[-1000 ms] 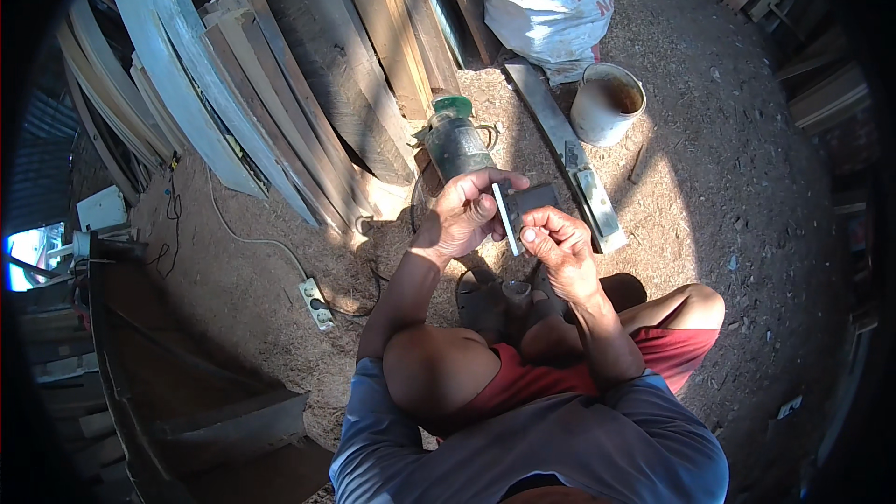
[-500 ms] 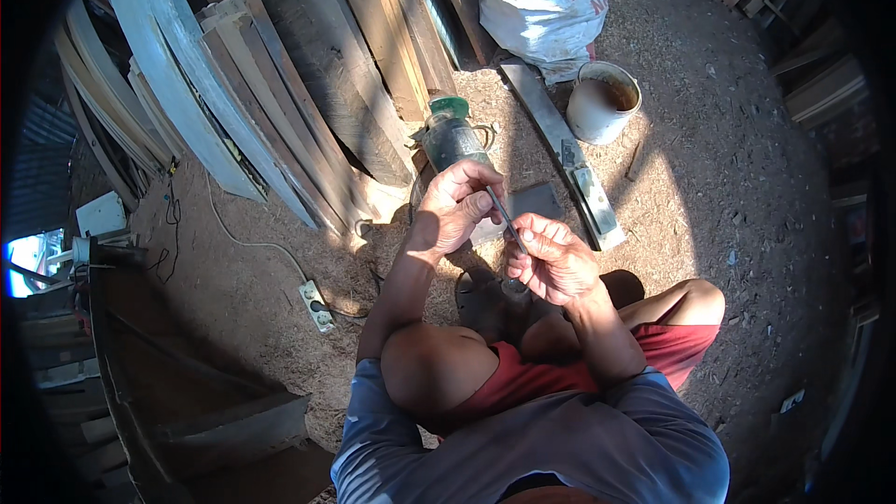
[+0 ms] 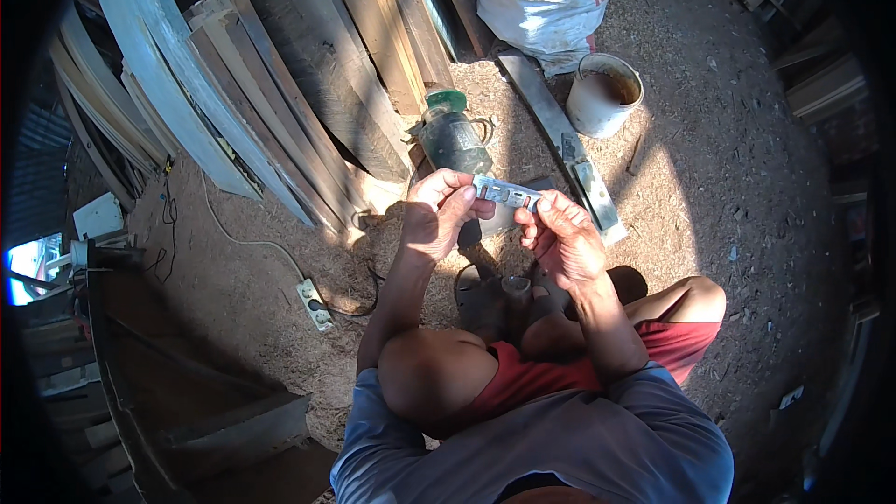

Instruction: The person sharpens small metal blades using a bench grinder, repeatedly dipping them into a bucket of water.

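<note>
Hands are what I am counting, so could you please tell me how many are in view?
2: the left hand holds the left end of the slotted metal strip, and the right hand holds its right end. No others show.

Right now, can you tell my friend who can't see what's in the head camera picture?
A person's left hand and right hand hold a slotted metal plate by its opposite ends. Farther ahead, wooden boards fill the upper left, and a white bucket stands near a white sack. A power strip lies to the left.
</note>
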Motion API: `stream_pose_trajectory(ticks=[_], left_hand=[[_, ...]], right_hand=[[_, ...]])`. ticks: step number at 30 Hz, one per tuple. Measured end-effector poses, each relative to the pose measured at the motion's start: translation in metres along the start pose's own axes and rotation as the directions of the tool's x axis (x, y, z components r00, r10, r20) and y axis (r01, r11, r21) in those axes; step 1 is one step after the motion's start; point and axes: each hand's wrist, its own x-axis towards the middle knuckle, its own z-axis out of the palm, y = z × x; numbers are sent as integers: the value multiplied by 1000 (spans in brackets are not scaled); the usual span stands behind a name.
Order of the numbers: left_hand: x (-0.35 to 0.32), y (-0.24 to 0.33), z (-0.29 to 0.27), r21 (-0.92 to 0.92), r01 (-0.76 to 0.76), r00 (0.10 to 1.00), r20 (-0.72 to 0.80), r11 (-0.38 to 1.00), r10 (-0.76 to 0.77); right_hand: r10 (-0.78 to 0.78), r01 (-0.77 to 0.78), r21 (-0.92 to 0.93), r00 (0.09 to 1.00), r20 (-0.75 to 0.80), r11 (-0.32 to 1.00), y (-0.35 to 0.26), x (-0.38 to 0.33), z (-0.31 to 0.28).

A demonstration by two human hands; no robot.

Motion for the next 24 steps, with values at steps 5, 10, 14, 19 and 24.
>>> stream_pose_trajectory(ticks=[5,10,14,19,24], left_hand=[[3,-4,4,-65,6,1000,0,998,-6],[3,-7,2,-76,-24,999,19,997,26],[3,-8,3,-9,-65,995,78,998,65],[1,-10,11,-7,52,995,82,999,-51],[1,-11,14,-35,112,990,85,993,-109]], right_hand=[[-33,33,12,999,10,999,-4,0,-1],[-74,74,-15,997,14,997,-9,-4,5],[-109,108,-15,994,-24,994,-12,-6,4],[-164,161,-46,984,-70,986,-16,-3,-4],[-183,180,-43,980,-79,983,-17,-5,-4]])
